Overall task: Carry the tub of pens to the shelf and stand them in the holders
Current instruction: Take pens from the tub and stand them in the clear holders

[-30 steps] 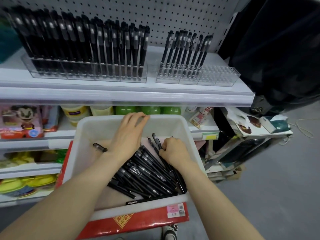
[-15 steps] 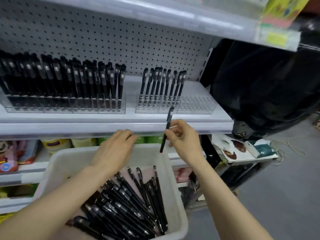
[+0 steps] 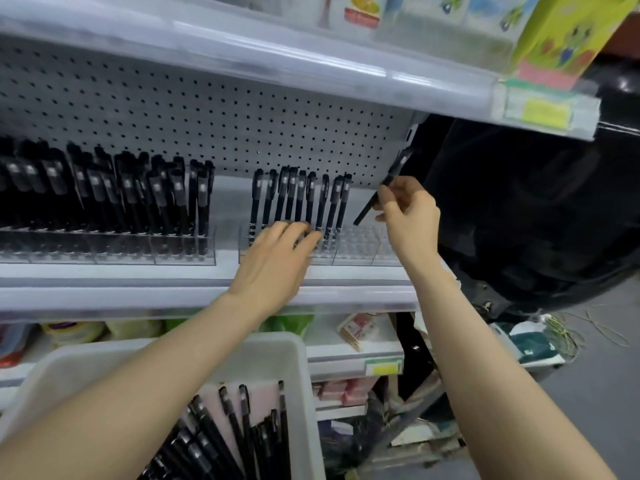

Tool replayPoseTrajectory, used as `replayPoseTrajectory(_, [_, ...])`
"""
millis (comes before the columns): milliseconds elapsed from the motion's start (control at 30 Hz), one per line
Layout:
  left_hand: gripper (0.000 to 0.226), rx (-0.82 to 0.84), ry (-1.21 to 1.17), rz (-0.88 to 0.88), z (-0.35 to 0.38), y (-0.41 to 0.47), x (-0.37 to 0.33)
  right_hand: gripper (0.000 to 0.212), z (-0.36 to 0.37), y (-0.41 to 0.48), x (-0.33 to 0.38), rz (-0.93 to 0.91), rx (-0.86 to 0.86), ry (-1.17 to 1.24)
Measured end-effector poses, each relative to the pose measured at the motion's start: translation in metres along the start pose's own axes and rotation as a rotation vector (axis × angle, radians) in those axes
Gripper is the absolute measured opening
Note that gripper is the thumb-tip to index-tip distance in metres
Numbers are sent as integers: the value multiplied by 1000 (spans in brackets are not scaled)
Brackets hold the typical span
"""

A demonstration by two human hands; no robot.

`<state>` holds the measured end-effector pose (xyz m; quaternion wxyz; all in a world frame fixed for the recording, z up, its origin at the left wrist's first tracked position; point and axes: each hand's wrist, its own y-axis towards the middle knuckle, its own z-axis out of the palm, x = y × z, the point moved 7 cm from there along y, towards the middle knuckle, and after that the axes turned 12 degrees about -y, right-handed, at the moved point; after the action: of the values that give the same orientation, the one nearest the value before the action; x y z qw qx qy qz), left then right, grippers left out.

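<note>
- Stock position: we find the tub (image 3: 298,375) parked below the shelf (image 3: 138,293), its rim just under the shelf's front edge. In our judgement this keeps the loose pens (image 3: 225,438) within reach of both hands during filling.
- The loose pens lie flat in a heap at the near end of the tub. Many are left to place, so we judge the task part done.
- The left-hand holder (image 3: 104,249) is packed with upright pens. The right-hand holder (image 3: 358,244) carries a row of standing pens (image 3: 301,199) in its left part, while the cells to the right are bare. We take those cells as the next destination.
- The right hand (image 3: 410,218) pinches a single pen (image 3: 366,210) between thumb and fingertips, the other fingers curled in.
- That pen is tilted, with its upper end up and to the right and its tip down and to the left. It hangs over the bare cells just beside the standing row and is not yet seated. We judge the tilt serves to aim the tip.
- The left hand (image 3: 277,258) is spread, fingers nearly straight, grasping nothing. Its fingertips lie at the foot of the standing pens, against the right-hand holder, probably to steady it.
- We cannot tell whether those fingertips touch the pens or only the clear wall.
</note>
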<state>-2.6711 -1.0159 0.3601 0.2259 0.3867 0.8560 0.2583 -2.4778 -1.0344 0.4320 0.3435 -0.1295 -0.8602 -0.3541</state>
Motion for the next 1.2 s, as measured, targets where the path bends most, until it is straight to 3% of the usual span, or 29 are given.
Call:
replayPoseTrajectory(167, [48,-79,13,19,2,-1,1,14,29,7,-7,-68,44,-93])
replayPoseTrajectory(300, [50,-91,14,22,3,-2,2,11,46,4,-19,-81,103,-164])
replayPoseTrajectory(867, [54,-1,-41,46,-11,-29,7,12,53,-7,-16,-40,182,-303])
replayPoseTrajectory(1033, [51,5,-68,11,-43,-69,16,35,42,-25,-9,-2,56,-338])
replayPoseTrajectory(1200, [43,33,-89,-5,-58,-122,28,36,42,-81,27,-90,-52,-291])
